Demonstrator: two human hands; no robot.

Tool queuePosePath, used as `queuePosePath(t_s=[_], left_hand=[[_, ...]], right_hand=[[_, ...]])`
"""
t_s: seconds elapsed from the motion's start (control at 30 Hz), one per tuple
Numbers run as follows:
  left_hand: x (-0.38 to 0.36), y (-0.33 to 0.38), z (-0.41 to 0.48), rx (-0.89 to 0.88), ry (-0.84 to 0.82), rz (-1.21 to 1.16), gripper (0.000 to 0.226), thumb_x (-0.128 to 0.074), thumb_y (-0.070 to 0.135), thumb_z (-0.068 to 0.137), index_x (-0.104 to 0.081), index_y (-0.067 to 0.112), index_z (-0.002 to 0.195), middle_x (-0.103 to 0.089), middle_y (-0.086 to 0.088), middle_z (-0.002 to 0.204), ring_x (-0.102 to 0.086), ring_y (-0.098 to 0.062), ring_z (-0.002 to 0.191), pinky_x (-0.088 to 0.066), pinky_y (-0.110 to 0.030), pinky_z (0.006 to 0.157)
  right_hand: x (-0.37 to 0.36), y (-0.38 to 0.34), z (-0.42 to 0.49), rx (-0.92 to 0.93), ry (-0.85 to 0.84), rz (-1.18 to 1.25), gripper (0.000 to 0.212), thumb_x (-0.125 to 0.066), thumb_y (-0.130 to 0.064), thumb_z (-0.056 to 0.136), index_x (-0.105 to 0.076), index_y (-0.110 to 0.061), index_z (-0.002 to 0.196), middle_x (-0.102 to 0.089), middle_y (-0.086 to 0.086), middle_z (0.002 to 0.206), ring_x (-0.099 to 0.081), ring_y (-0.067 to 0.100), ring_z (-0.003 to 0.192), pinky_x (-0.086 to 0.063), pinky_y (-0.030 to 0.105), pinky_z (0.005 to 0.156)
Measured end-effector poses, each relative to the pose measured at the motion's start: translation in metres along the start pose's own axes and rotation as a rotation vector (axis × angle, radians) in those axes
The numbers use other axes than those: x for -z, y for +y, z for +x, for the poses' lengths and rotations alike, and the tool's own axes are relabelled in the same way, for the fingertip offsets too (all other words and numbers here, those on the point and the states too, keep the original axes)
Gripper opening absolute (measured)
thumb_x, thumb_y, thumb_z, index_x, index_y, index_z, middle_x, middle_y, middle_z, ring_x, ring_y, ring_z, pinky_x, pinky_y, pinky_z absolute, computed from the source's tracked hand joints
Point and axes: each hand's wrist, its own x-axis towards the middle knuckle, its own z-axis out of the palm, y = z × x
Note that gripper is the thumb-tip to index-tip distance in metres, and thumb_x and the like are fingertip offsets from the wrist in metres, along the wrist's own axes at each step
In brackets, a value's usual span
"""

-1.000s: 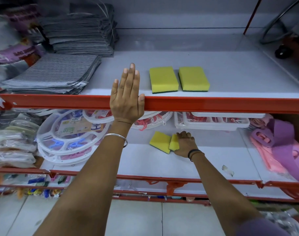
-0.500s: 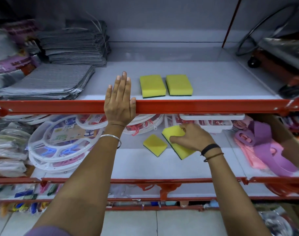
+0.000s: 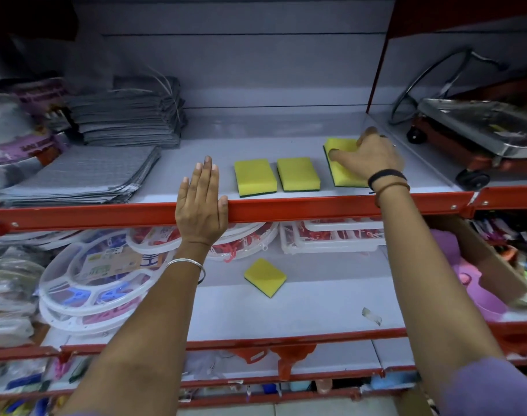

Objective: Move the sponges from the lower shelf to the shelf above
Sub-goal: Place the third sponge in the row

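Left wrist (image 3: 186, 267): silver bangle. Right wrist (image 3: 387, 181): black band, thin brownish cord. Sleeves apparently lilac.

Pale grey back wall (image 3: 256, 70) at twelve o'clock, red-edged shelving (image 3: 316, 209) spanning the middle, red upright post (image 3: 379, 64) at one o'clock, tiled floor (image 3: 301, 408) glimpsed at six o'clock

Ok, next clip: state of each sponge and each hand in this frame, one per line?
left sponge: flat on upper shelf, free
middle sponge: flat on upper shelf, free
right sponge: on upper shelf, gripped by right hand
last sponge: flat on lower shelf, not yet moved
left hand: open, flat on the upper shelf's red edge, empty
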Motion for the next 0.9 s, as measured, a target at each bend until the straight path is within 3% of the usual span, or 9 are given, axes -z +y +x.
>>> queuePosePath(t_s=[0.13,0.3,0.43,0.57,0.7,0.8,0.9], left_hand=[[-0.001,0.0,-0.001,-0.005,0.015,-0.004,0.055,-0.017,0.032,0.097,-0.038,0.006,0.141,-0.043,-0.012,0.146,-0.035,-0.022,0.138,-0.019,-0.035,0.117],[-0.002,0.0,0.0,-0.01,0.04,-0.004,0.055,-0.018,0.032,0.098,-0.04,0.006,0.14,-0.045,-0.012,0.145,-0.036,-0.021,0.137,-0.02,-0.035,0.116],[-0.004,-0.001,-0.001,-0.018,0.064,0.0,0.054,-0.018,0.032,0.097,-0.04,0.006,0.14,-0.044,-0.012,0.145,-0.035,-0.022,0.137,-0.021,-0.035,0.116],[-0.006,-0.001,-0.002,-0.022,0.09,0.01,0.054,-0.019,0.032,0.097,-0.041,0.006,0.139,-0.045,-0.012,0.144,-0.037,-0.022,0.137,-0.02,-0.035,0.116],[-0.008,-0.002,-0.001,-0.035,0.103,0.031,0.054,-0.021,0.031,0.096,-0.041,0.007,0.14,-0.046,-0.011,0.144,-0.036,-0.021,0.137,-0.021,-0.035,0.116],[-0.009,-0.002,-0.002,-0.042,0.111,0.032,0.054,-0.02,0.032,0.096,-0.041,0.007,0.14,-0.046,-0.01,0.144,-0.036,-0.021,0.137,-0.02,-0.035,0.117],[-0.009,-0.002,-0.002,-0.047,0.121,0.032,0.054,-0.019,0.032,0.097,-0.041,0.007,0.14,-0.047,-0.01,0.143,-0.038,-0.021,0.136,-0.02,-0.035,0.117]], right_hand=[[-0.022,0.002,0.021,-0.055,-0.089,-0.11,0.083,-0.061,-0.061,0.074,-0.039,-0.006,0.133,-0.048,0.02,0.135,-0.048,0.039,0.123,-0.044,0.043,0.096],[-0.043,0.005,0.028,-0.063,-0.179,-0.136,0.076,-0.06,-0.066,0.073,-0.054,-0.007,0.121,-0.055,0.019,0.129,-0.054,0.038,0.116,-0.047,0.04,0.092],[-0.043,0.012,0.009,0.038,0.062,-0.014,0.059,-0.062,-0.049,0.08,-0.057,-0.006,0.119,-0.052,0.019,0.127,-0.051,0.037,0.116,-0.047,0.042,0.088],[-0.044,0.013,-0.04,0.259,0.232,0.314,0.033,-0.063,-0.034,0.083,-0.062,-0.01,0.105,-0.059,0.011,0.11,-0.062,0.027,0.09,-0.052,0.038,0.075],[-0.072,0.02,-0.1,0.433,0.284,0.463,0.016,-0.06,-0.025,0.083,-0.063,-0.009,0.088,-0.062,0.006,0.087,-0.057,0.016,0.071,-0.046,0.024,0.066],[-0.114,0.028,-0.132,0.431,0.184,0.433,0.019,-0.056,-0.027,0.081,-0.063,-0.009,0.085,-0.062,0.006,0.083,-0.056,0.018,0.071,-0.046,0.025,0.061],[-0.164,0.036,-0.148,0.356,-0.054,0.372,0.032,-0.048,-0.04,0.077,-0.062,-0.012,0.088,-0.062,0.002,0.089,-0.059,0.017,0.077,-0.047,0.027,0.059]])
